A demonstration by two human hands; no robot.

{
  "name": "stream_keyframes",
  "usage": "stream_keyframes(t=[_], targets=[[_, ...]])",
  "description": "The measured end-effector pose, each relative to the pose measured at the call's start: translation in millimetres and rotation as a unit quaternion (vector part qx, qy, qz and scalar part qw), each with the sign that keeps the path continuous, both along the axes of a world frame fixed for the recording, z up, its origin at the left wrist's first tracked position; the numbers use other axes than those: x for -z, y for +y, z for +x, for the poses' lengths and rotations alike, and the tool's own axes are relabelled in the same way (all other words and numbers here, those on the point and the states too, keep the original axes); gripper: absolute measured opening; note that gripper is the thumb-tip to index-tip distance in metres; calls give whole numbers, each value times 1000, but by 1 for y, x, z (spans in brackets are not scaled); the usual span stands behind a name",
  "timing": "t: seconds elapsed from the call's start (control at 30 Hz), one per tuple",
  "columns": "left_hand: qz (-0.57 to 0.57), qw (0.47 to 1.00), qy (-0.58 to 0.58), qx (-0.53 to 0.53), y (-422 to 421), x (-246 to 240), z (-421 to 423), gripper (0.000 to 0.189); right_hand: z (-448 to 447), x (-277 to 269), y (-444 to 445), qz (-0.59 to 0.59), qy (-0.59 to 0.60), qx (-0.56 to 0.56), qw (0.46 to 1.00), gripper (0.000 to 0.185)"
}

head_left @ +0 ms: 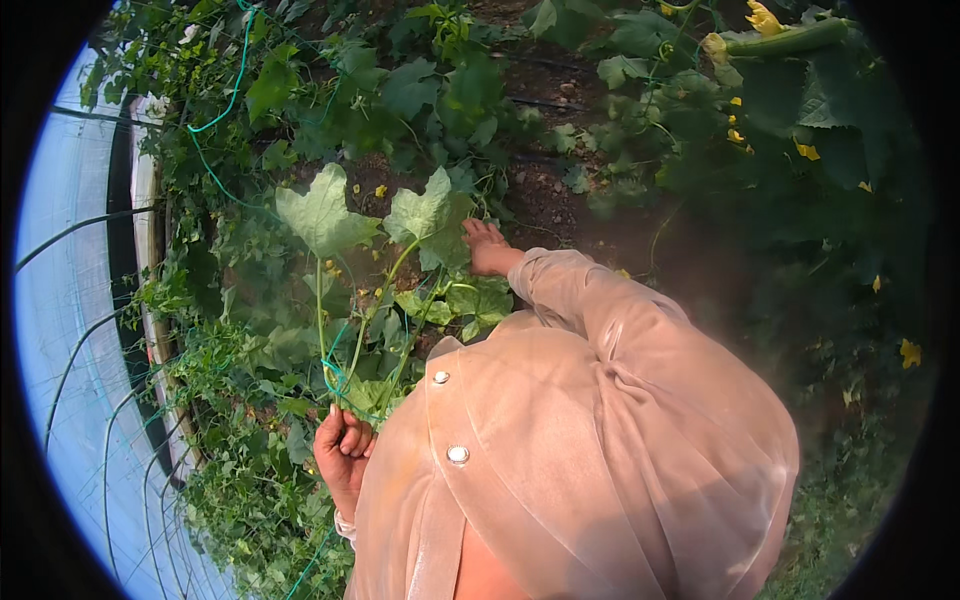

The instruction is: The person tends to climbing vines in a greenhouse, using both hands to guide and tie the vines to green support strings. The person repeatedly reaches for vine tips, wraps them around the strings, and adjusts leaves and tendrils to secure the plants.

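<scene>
At the lower left, my left hand (341,450) is closed with its fingertips around a thin green vine stem (322,322). Turquoise twine (337,379) loops around the stems just above those fingers. Large pale lobed leaves (322,214) rise over the hand on long stalks. My right hand (489,247) reaches forward among the foliage, fingers slightly apart beside another broad leaf (420,214). I see nothing held in it; its thumb is hidden. Below it, light-green leaves (480,300) lie close to my shirt front.
Dense vines with yellow flowers (910,353) surround me. A long green gourd-like fruit (787,39) hangs at the upper right. Bare soil (547,195) with dark tubing (547,103) shows ahead. On the left stands a plastic greenhouse wall (67,225) with curved ribs (79,229) and netting.
</scene>
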State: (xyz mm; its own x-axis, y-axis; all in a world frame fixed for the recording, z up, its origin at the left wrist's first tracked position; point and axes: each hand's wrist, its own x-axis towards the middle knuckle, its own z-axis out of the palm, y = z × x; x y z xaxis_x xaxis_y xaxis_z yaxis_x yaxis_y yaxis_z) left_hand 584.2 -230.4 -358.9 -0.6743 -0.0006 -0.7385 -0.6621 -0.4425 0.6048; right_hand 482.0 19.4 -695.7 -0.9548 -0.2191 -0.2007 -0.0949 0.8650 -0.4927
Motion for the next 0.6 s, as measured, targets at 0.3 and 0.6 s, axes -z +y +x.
stream_keyframes(t=[0.3, 0.6], targets=[[-391, 840, 281, -249, -124, -124, -34, 28, -54, -96, -5, -265, 59, 100, 957, 33], [-35, 931, 359, -59, -103, -16, -160, 26, -85, -405, 120, -610, 385, 244, 648, 19]])
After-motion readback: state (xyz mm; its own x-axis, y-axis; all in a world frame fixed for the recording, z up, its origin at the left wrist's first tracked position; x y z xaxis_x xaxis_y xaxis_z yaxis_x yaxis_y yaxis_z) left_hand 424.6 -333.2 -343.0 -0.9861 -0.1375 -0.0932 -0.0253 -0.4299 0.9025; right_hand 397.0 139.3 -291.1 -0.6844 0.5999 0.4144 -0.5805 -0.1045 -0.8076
